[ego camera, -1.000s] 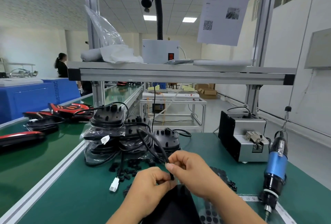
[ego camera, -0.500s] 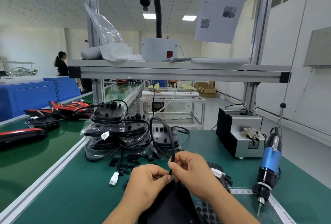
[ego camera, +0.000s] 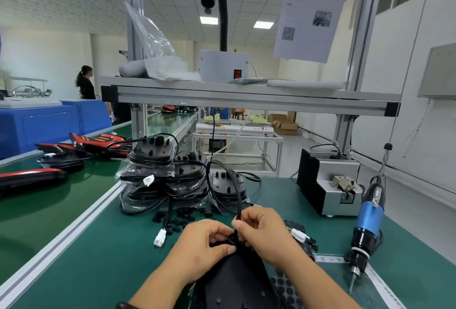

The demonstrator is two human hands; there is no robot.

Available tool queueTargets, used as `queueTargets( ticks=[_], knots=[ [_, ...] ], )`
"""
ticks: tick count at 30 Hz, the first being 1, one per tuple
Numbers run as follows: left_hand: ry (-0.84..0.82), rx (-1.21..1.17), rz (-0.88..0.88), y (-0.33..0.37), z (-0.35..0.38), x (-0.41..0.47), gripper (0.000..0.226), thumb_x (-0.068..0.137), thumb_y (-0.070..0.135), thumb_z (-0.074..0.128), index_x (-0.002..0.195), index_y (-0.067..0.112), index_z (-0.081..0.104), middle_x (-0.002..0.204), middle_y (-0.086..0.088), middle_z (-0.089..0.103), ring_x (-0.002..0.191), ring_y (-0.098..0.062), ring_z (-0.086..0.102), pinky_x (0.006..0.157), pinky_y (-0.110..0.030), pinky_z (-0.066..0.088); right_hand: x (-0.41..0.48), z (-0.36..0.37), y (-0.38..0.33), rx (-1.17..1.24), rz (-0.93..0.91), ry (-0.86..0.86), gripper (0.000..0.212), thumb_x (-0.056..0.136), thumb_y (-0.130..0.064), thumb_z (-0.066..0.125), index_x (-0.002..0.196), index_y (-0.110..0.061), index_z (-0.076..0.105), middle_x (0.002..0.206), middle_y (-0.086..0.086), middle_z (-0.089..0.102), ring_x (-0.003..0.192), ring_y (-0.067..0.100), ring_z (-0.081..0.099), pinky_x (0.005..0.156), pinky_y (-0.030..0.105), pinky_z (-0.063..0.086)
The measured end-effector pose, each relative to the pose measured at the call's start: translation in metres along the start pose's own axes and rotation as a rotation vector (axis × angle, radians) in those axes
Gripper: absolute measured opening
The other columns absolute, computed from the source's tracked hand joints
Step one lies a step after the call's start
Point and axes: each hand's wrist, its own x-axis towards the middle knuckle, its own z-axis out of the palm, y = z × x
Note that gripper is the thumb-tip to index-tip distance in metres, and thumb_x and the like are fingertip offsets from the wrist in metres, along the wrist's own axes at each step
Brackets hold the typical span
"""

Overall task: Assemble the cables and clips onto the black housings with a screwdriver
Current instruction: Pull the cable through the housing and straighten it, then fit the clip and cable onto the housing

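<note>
My right hand [ego camera: 266, 237] pinches a black cable [ego camera: 238, 200] just above the black housing [ego camera: 234, 281] lying on the green tabletop [ego camera: 98, 259]. My left hand [ego camera: 204, 247], fingers curled, pinches what may be a clip [ego camera: 230, 239] at the cable's base.

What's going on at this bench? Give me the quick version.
A person is fitting a black cable to the black housing lying in front of them. The right hand pinches the cable just above the housing's far end; the left hand pinches what looks like a small black clip at its base. The blue screwdriver hangs untouched to the right. More housings sit stacked in bags behind, with loose clips on the green bench.
</note>
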Motion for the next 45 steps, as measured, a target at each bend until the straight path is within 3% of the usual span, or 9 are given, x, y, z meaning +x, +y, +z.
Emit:
queueTargets(
  ticks=[7, 13, 18, 23, 26, 30, 34, 37, 45],
  knots=[
    [0.009, -0.013, -0.002, -0.003, 0.002, 0.002, 0.029, 0.073, 0.021, 0.081, 0.09, 0.039, 0.066, 0.091, 0.016, 0.067, 0.083, 0.012, 0.059, 0.079, -0.008, 0.046, -0.002, 0.001, 0.006, 0.052, -0.003, -0.022, 0.021, 0.09, -0.01, 0.064, 0.076, 0.005, 0.06, 0.062, 0.003, 0.056, 0.054, 0.004, 0.054, 0.056, 0.018, 0.049],
    [0.01, -0.011, -0.024, -0.007, 0.004, 0.003, 0.029, 0.073, 0.022, 0.081, 0.092, 0.038, 0.067, 0.091, 0.016, 0.068, 0.085, 0.01, 0.061, 0.078, -0.008, 0.046, -0.003, 0.003, 0.006, 0.028, -0.004, -0.013, 0.029, 0.089, -0.009, 0.065, 0.063, -0.011, 0.053, 0.057, 0.0, 0.052, 0.054, 0.007, 0.054, 0.056, 0.02, 0.049],
    [-0.004, -0.01, -0.017, -0.009, 0.005, 0.006, 0.031, 0.073, 0.023, 0.081, 0.095, 0.038, 0.066, 0.094, 0.016, 0.067, 0.085, 0.013, 0.06, 0.078, -0.007, 0.045, 0.0, 0.002, 0.005, 0.03, 0.012, -0.018, 0.022, 0.09, -0.009, 0.064, 0.071, -0.001, 0.058, 0.058, 0.002, 0.052, 0.049, 0.003, 0.052, 0.054, 0.019, 0.049],
    [-0.036, -0.027, -0.038, -0.002, -0.025, 0.005, 0.045, 0.082, 0.024, 0.074, 0.121, 0.034, 0.057, 0.114, 0.016, 0.06, 0.112, 0.001, 0.056, 0.099, -0.02, 0.045, -0.001, -0.002, -0.004, 0.027, -0.006, -0.048, 0.011, 0.088, -0.01, 0.064, 0.077, -0.009, 0.065, 0.061, -0.002, 0.056, 0.052, 0.004, 0.05, 0.059, 0.021, 0.045],
    [0.179, -0.448, -0.181, 0.009, -0.065, 0.002, 0.027, 0.093, 0.019, 0.06, 0.116, 0.032, 0.057, 0.112, 0.009, 0.066, 0.102, -0.01, 0.061, 0.078, -0.024, 0.049, -0.007, 0.001, -0.01, 0.046, -0.057, -0.058, 0.018, 0.089, -0.009, 0.063, 0.086, -0.026, 0.069, 0.073, -0.011, 0.063, 0.063, 0.001, 0.054, 0.066, 0.02, 0.049],
    [0.125, -0.94, -0.438, 0.043, -0.094, 0.004, 0.036, 0.084, 0.043, 0.065, 0.106, 0.015, 0.058, 0.099, -0.004, 0.072, 0.054, -0.005, 0.053, 0.04, -0.014, 0.039, -0.019, 0.005, -0.014, -0.084, -0.137, -0.082, 0.02, 0.09, -0.01, 0.062, 0.099, -0.025, 0.072, 0.083, -0.011, 0.061, 0.066, 0.005, 0.048, 0.066, 0.016, 0.043],
    [0.236, -0.745, -0.538, 0.059, -0.075, 0.0, 0.024, 0.093, 0.029, 0.061, 0.075, 0.013, 0.056, 0.065, 0.0, 0.05, 0.045, -0.006, 0.033, 0.033, -0.014, 0.028, -0.034, 0.005, -0.016, -0.269, -0.21, -0.117, 0.028, 0.09, -0.015, 0.062, 0.115, -0.024, 0.07, 0.107, -0.007, 0.06, 0.095, 0.001, 0.053, 0.086, 0.008, 0.036],
    [0.401, -0.749, -0.583, 0.052, -0.052, -0.021, 0.017, 0.097, 0.025, 0.054, 0.085, 0.015, 0.061, 0.062, 0.002, 0.048, 0.046, -0.007, 0.033, 0.035, -0.016, 0.031, -0.057, 0.006, -0.008, -0.343, -0.105, -0.038, 0.047, 0.088, -0.04, 0.063, 0.134, -0.032, 0.055, 0.134, -0.014, 0.043, 0.127, 0.004, 0.036, 0.11, 0.019, 0.025],
    [0.386, -0.781, -0.615, 0.025, 0.003, -0.095, 0.016, 0.098, 0.022, 0.051, 0.095, 0.009, 0.061, 0.075, -0.009, 0.055, 0.055, -0.015, 0.053, 0.038, -0.021, 0.046, -0.105, 0.024, 0.001, -0.184, 0.112, 0.036, 0.051, 0.092, -0.047, 0.054, 0.139, -0.028, 0.05, 0.153, -0.019, 0.028, 0.14, 0.0, 0.026, 0.11, 0.018, 0.019]
  ],
)
